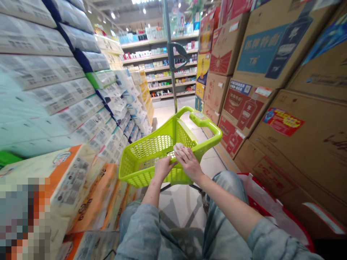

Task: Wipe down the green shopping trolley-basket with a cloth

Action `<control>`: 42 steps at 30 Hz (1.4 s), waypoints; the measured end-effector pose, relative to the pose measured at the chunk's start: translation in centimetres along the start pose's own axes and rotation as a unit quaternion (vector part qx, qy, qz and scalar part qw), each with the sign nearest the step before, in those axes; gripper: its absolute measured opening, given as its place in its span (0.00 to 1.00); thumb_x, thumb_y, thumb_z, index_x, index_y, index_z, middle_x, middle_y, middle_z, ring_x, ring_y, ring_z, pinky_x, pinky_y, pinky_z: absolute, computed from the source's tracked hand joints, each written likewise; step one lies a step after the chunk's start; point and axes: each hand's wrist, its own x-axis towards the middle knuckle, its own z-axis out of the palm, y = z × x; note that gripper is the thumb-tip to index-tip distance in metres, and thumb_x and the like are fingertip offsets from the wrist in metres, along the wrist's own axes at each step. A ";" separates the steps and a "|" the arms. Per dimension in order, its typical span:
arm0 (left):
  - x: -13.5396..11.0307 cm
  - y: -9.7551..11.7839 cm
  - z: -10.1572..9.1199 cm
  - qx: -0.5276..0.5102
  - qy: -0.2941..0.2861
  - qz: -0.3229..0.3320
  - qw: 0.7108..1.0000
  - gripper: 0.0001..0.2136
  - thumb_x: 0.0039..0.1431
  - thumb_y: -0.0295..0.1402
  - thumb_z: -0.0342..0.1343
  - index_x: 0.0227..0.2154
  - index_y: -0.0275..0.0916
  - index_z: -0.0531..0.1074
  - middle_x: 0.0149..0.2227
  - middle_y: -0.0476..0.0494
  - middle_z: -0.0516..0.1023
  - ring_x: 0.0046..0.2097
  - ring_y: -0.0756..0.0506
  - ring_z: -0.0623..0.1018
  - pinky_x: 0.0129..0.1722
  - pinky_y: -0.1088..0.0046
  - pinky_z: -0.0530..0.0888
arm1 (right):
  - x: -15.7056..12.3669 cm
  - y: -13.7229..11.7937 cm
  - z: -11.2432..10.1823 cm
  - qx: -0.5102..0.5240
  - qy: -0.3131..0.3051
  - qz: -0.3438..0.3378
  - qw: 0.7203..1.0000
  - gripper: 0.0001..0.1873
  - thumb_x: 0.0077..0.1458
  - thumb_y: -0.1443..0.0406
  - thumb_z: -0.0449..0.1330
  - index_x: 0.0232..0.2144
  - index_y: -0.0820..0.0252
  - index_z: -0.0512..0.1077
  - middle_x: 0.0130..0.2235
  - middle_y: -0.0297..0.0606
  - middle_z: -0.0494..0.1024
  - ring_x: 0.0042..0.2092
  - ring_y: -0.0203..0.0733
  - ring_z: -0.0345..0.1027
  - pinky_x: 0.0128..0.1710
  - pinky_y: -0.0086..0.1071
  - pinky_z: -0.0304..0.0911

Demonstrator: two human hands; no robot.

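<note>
A lime-green plastic shopping basket on a wheeled frame stands in the aisle just beyond my knees. My left hand is curled over its near rim, gripping it. My right hand lies over the rim beside it, fingers pressing a small white cloth or wad against the basket's inside edge. The basket's green handle rises at the far right. Both forearms wear grey-blue sleeves pushed up.
Wrapped tissue packs are stacked high on the left. Piled cardboard boxes wall the right. A red bag with white plastic sits by my right leg. A grey pole stands ahead; store shelves lie beyond.
</note>
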 end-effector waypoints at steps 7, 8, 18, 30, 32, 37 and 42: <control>0.2 -0.2 0.0 0.006 -0.015 -0.018 1.000 0.17 0.60 0.52 0.47 0.35 0.43 0.69 0.36 0.45 0.79 0.38 0.44 0.77 0.32 0.74 0.63 | -2.7 5.5 -4.6 -0.033 0.003 0.041 0.999 0.24 0.65 0.70 0.43 0.60 0.48 0.61 0.62 0.34 0.64 0.65 0.40 0.50 0.66 0.48 0.41; 0.2 -0.2 0.0 0.006 -0.015 -0.017 1.000 0.17 0.60 0.52 0.47 0.34 0.43 0.69 0.35 0.46 0.79 0.38 0.44 0.77 0.32 0.74 0.63 | -3.1 6.5 -5.3 -0.040 0.013 0.070 0.997 0.23 0.65 0.70 0.43 0.59 0.50 0.63 0.61 0.35 0.65 0.65 0.40 0.50 0.66 0.47 0.42; 0.3 0.0 -0.3 0.005 -0.027 -0.011 1.000 0.17 0.59 0.51 0.48 0.37 0.43 0.70 0.36 0.45 0.79 0.38 0.43 0.77 0.31 0.74 0.62 | -1.5 6.0 -3.0 0.123 0.191 0.037 0.973 0.17 0.64 0.67 0.50 0.50 0.54 0.72 0.51 0.36 0.74 0.59 0.40 0.60 0.63 0.39 0.56; 1.1 0.3 0.0 -0.035 -0.001 -0.008 0.999 0.15 0.60 0.48 0.50 0.42 0.42 0.68 0.40 0.45 0.78 0.40 0.44 0.77 0.34 0.73 0.65 | -0.1 6.3 -4.5 0.018 0.068 0.008 0.997 0.18 0.62 0.66 0.52 0.54 0.53 0.68 0.51 0.39 0.75 0.54 0.45 0.66 0.63 0.51 0.47; 1.2 0.2 0.0 -0.046 0.014 0.005 0.999 0.15 0.60 0.45 0.52 0.44 0.42 0.67 0.41 0.45 0.78 0.42 0.45 0.77 0.35 0.73 0.66 | -0.3 7.2 -4.9 0.017 0.080 0.032 0.996 0.16 0.62 0.64 0.53 0.51 0.54 0.70 0.51 0.39 0.75 0.54 0.46 0.66 0.63 0.54 0.45; 0.1 -2.1 0.4 -0.002 0.026 0.050 0.998 0.12 0.61 0.43 0.51 0.41 0.40 0.69 0.41 0.43 0.78 0.45 0.42 0.76 0.41 0.70 0.67 | 0.0 8.0 -5.0 0.032 0.079 0.070 0.994 0.13 0.62 0.63 0.52 0.45 0.57 0.73 0.50 0.41 0.76 0.54 0.47 0.66 0.62 0.53 0.47; -1.6 -5.3 0.5 0.043 0.021 -0.016 0.999 0.12 0.63 0.40 0.48 0.41 0.38 0.69 0.41 0.40 0.77 0.46 0.41 0.75 0.43 0.67 0.66 | 1.6 8.5 -4.3 0.065 0.049 0.059 0.995 0.10 0.61 0.64 0.53 0.42 0.58 0.72 0.48 0.41 0.76 0.53 0.46 0.67 0.61 0.49 0.51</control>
